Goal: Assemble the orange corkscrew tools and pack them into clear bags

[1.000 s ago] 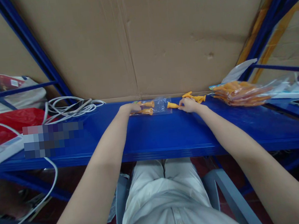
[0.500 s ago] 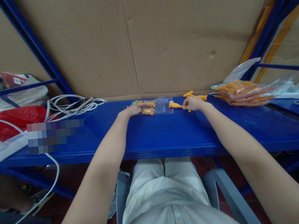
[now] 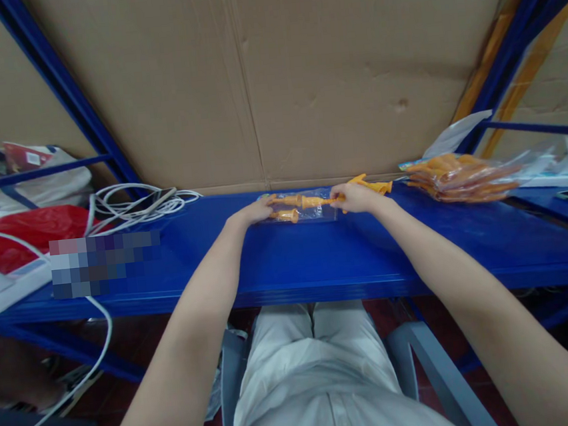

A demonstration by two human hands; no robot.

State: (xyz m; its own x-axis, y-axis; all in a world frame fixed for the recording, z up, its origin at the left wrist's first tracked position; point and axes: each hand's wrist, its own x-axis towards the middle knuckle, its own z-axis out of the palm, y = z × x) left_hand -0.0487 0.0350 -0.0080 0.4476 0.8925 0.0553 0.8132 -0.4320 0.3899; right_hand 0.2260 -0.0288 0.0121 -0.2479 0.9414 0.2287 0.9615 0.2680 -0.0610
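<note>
While both my arms stretch out over the blue shelf, my left hand lies on the near left end of one clear plastic bag at the back of the shelf, close to the cardboard sheet. Its fingers are pressed down flat on the bag's edge, closed on it as far as I can see. My right hand is pinched narrow around one orange plastic piece, whose far end reaches into the bag's mouth. Inside the bag I count two more orange pieces, one behind the other, both near my left fingertips. Just beyond my right hand lie loose orange pieces on the shelf; I make out two, though they overlap and the count is uncertain. Farther right sits one full packet of orange pieces, too many to count, with a white sheet behind it. At the left end of the shelf there is one coil of white cable, and beside it one red bag.
</note>
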